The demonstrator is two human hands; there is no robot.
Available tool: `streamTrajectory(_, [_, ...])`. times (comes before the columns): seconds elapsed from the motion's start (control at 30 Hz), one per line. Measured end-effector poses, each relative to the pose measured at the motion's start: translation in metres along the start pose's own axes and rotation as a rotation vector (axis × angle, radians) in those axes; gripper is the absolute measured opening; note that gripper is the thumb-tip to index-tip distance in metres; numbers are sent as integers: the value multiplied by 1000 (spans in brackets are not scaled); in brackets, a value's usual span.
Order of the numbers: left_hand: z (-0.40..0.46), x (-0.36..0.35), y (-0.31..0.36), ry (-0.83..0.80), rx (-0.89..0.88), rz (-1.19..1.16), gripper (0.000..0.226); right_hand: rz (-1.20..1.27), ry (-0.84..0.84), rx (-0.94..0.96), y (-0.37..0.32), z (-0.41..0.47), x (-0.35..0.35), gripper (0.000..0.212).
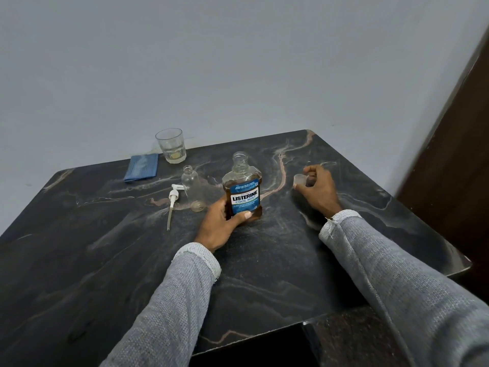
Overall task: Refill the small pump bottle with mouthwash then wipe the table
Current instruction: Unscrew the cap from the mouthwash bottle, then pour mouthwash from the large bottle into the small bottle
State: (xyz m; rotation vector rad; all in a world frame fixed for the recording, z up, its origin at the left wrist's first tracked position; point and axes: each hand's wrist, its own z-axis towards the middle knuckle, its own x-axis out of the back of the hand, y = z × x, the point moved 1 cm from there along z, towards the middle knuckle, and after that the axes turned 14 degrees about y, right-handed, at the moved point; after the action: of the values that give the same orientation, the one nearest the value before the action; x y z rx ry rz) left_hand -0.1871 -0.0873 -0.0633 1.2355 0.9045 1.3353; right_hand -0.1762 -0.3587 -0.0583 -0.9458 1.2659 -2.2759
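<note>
The mouthwash bottle (243,192), amber liquid with a blue label, stands upright and uncapped near the table's middle. My left hand (221,225) grips its lower part. My right hand (318,190) rests on the table to the right and holds the clear cap (300,179). The small clear pump bottle (193,188) stands open and looks empty, just left of the mouthwash bottle. Its white pump head with tube (173,201) lies flat on the table beside it.
A folded blue cloth (141,166) lies at the back left of the dark marble table (264,274). A drinking glass (171,145) stands behind the pump bottle near the wall. A dark wooden panel (460,154) rises on the right.
</note>
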Motion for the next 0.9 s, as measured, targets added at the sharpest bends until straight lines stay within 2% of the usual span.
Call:
streamTrajectory(0.1, [0,2,1,2,7,-4,42,3,76,0,-8,-15,7,36])
streamTrajectory(0.2, [-2,4,4,-23,17,1,51,64,76,32,-19,-34,13,37])
streamTrajectory(0.33, [-11,18,6,-37,90,-88,72,190,-105,95,-44,-56,15,46])
streamTrajectory(0.43, [-25,43,9,-34,98,-76,67,258,-321,92,-62,-69,10,56])
streamTrajectory(0.53, [-34,68,15,76,90,-77,39,301,-484,89,-78,-79,-1,68])
streamTrajectory(0.63, [-34,87,21,279,5,-28,22,320,-535,73,-88,-85,-14,83])
streamTrajectory(0.73, [-29,96,21,445,-50,14,20,355,-540,34,-92,-86,-20,92])
streamTrajectory(0.9, [-13,92,14,548,-62,28,34,410,-476,5,-93,-87,-26,77])
